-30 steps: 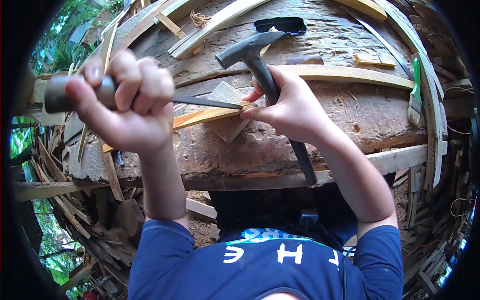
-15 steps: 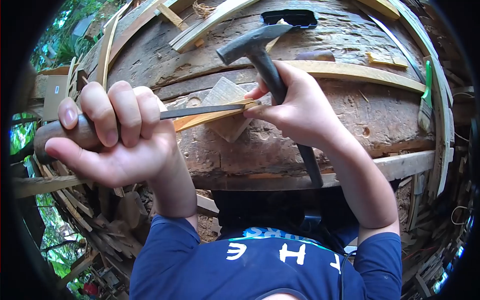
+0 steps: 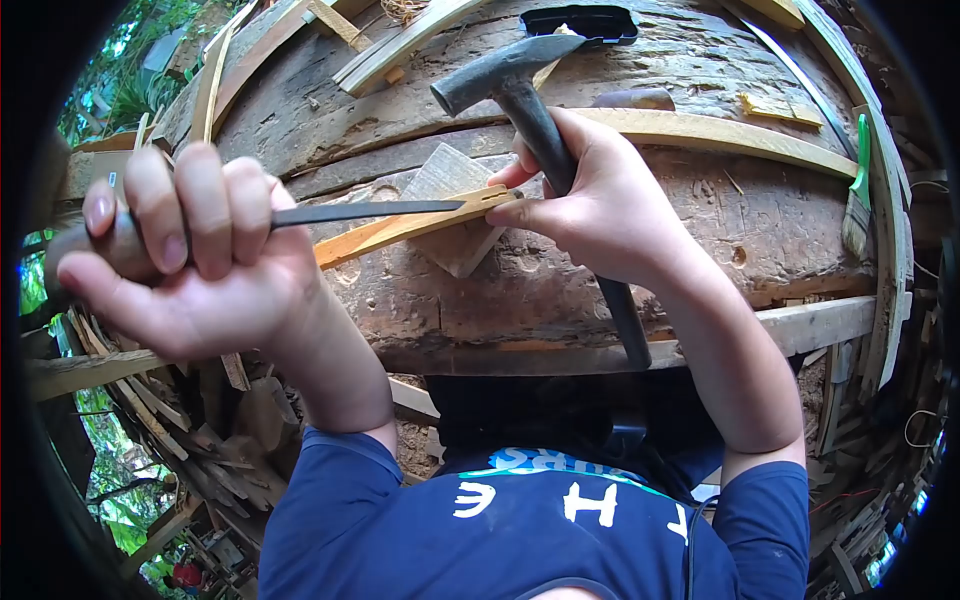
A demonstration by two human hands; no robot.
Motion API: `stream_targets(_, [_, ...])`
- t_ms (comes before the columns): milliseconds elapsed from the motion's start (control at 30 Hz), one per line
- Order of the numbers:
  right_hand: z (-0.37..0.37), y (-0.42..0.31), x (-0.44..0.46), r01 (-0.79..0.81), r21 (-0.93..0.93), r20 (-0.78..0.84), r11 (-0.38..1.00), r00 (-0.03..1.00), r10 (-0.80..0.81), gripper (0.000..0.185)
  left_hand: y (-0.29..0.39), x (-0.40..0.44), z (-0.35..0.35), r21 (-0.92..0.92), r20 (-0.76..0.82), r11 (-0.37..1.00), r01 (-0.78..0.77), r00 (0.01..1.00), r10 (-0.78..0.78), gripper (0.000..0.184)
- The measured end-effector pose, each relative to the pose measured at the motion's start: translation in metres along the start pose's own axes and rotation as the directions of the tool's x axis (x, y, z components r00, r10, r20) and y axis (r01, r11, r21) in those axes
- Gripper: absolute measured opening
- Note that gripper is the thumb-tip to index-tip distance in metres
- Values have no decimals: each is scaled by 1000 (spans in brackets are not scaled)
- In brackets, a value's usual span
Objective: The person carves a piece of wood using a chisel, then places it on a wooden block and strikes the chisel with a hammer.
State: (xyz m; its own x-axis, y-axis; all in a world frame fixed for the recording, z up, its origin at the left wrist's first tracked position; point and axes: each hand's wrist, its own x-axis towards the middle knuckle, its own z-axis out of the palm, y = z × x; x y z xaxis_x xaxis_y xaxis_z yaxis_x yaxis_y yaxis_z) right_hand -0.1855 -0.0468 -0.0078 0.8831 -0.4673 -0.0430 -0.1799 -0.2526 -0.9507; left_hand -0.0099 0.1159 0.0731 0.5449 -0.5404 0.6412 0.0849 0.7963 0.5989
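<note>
The wood strip (image 3: 385, 232) lies slantwise near the middle of the frame, its right end lifted toward the upper right and marked by a small dark slot. It passes over a square block (image 3: 440, 180), which sits cornerwise on the bench (image 3: 560, 330). My right hand (image 3: 507, 197), right of center, pinches the slotted end of the strip between thumb and fingers. The same hand also has the hammer (image 3: 535, 125) caught in the crook of the thumb: its metal head is up and to the left, and its handle runs down behind my hand to the bench's near edge.

My left hand (image 3: 195, 235), at the left of the frame, is clenched around the round handle of a slim metal tool (image 3: 370, 211), palm toward my face. The blade reaches right, its tip overlapping the strip just short of the slot; I can't tell whether they touch.

Beyond my right hand, a long batten (image 3: 720, 135) stretches toward the right of the frame, with a dark rounded piece (image 3: 635, 98) just above it. A black tray (image 3: 600, 24) is at the top, and a brush (image 3: 857, 215) with a green handle stands out at the right. Scraps (image 3: 220, 450) are heaped at lower left, and foliage (image 3: 125, 65) shows at upper left.
</note>
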Motion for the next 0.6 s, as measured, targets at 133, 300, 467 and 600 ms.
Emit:
stream_targets(133, [3,3,-1,71,63,-68,995,995,-67,24,-5,8,6,3,89,999,44,995,-44,32])
stream_targets(300, [2,0,-2,51,42,-60,998,997,-49,24,-8,13,7,15,169,994,105,980,-106,35])
stream_targets(467, [0,-2,-2,19,-20,-38,1000,999,-19,25,-11,14,9,5,212,993,120,970,-118,35])
stream_targets(600, [1,1,-1,49,-9,-50,999,998,-49,25,-13,16,15,26,221,990,136,965,-139,34])
